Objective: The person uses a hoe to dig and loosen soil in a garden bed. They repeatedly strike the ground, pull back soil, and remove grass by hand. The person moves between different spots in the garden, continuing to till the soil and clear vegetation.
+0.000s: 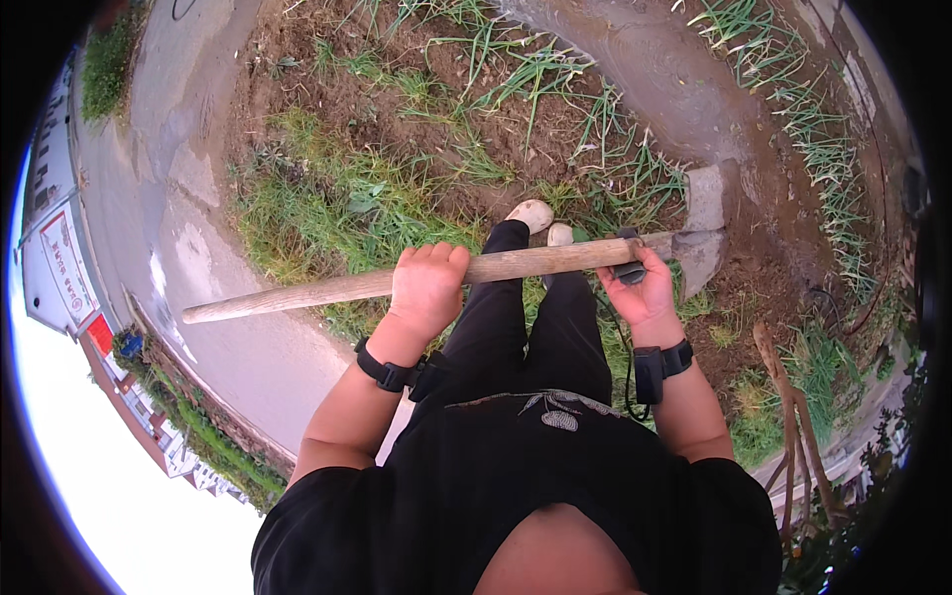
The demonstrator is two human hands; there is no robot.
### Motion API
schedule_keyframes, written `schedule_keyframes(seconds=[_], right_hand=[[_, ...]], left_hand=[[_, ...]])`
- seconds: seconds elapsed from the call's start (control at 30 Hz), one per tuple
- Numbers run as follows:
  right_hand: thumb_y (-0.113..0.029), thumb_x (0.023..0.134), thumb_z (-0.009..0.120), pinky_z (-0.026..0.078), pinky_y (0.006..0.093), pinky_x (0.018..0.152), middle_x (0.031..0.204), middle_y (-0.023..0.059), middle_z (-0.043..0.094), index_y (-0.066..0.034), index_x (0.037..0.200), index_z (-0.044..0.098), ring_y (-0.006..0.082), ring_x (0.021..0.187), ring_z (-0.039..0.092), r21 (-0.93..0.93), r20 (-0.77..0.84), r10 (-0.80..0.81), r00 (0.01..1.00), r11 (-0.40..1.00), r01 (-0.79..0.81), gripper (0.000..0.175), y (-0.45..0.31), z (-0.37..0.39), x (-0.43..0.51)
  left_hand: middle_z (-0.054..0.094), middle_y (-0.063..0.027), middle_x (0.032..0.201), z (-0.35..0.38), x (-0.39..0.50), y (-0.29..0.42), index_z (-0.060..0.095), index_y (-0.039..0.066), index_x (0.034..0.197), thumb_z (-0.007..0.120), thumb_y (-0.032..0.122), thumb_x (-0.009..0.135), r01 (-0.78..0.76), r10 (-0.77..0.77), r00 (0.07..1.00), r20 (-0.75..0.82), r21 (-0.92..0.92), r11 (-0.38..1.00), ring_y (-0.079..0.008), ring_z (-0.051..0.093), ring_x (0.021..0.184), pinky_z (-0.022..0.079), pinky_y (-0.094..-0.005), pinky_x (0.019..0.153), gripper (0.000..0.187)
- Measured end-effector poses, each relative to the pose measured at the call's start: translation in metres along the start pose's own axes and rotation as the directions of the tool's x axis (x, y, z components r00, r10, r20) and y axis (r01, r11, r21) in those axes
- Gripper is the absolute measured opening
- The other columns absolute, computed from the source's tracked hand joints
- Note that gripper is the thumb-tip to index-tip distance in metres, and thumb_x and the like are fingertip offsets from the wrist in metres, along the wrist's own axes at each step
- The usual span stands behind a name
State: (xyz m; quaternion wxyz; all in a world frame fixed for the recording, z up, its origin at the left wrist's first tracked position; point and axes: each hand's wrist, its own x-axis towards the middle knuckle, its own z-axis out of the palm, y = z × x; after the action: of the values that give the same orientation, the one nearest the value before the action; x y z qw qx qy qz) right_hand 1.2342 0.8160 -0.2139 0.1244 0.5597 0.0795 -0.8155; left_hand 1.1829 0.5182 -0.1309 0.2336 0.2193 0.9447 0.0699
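Observation:
A long-handled digging tool lies crosswise before me, its pale wooden handle [349,291] running from the paved side towards a muddy channel. My left hand [429,286] is closed in a fist around the handle's middle. Near the head end, my right hand [643,288] has its fingers curled at the handle, with a small dark object [631,274] against it; what that object is cannot be made out. Beyond this hand, the grey tool head [699,256] rests at the edge of the wet soil. Black straps with small devices circle both wrists.
Muddy water [669,89] fills a channel between rows of green onion plants [825,160]. Grass and weeds [335,193] cover the soil by my pale shoes [532,216]. Wet concrete paving [223,268] lies to the left, a forked wooden branch [792,409] to the right.

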Motion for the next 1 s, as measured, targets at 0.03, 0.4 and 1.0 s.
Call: schedule_keyframes(seconds=[0.03,0.4,1.0], right_hand=[[-0.015,0.088,0.054,0.046,0.0459,0.092,0.116,0.0140,0.060,-0.0045,0.106,0.057,0.0298,0.105,0.057,-0.019,0.019,0.009,1.000,1.000,-0.009,0.021,-0.001,0.003,0.006],[-0.017,0.086,0.061,0.049,0.0453,0.087,0.103,0.0079,0.056,-0.0088,0.101,0.056,0.0261,0.098,0.052,-0.276,-0.178,-0.034,0.983,0.961,-0.017,0.017,0.014,0.084,0.015],[-0.018,0.084,0.064,0.047,0.0415,0.082,0.102,0.0093,0.054,-0.0085,0.103,0.053,0.0259,0.095,0.051,-0.638,0.016,0.035,0.999,0.770,-0.017,0.024,0.298,0.586,0.096]], left_hand=[[0.057,-0.0074,0.074,-0.002,-0.011,-0.006,0.054,0.010,0.080,0.066,0.007,0.063,0.072,-0.072,0.997,-0.009,0.065,0.995,-0.0277,0.060,0.073,0.045,-0.0394,0.066,0.022],[0.056,-0.0054,0.077,-0.042,-0.101,-0.094,0.055,0.012,0.075,0.070,0.008,0.059,0.402,-0.393,0.900,-0.187,0.008,0.916,-0.0269,0.058,0.079,0.043,-0.0407,0.072,0.023],[0.055,-0.0056,0.079,-0.220,-0.133,-0.487,0.061,0.010,0.081,0.066,0.005,0.057,0.556,-0.606,0.645,-0.466,-0.258,0.790,-0.0275,0.055,0.081,0.043,-0.0396,0.071,0.026]])
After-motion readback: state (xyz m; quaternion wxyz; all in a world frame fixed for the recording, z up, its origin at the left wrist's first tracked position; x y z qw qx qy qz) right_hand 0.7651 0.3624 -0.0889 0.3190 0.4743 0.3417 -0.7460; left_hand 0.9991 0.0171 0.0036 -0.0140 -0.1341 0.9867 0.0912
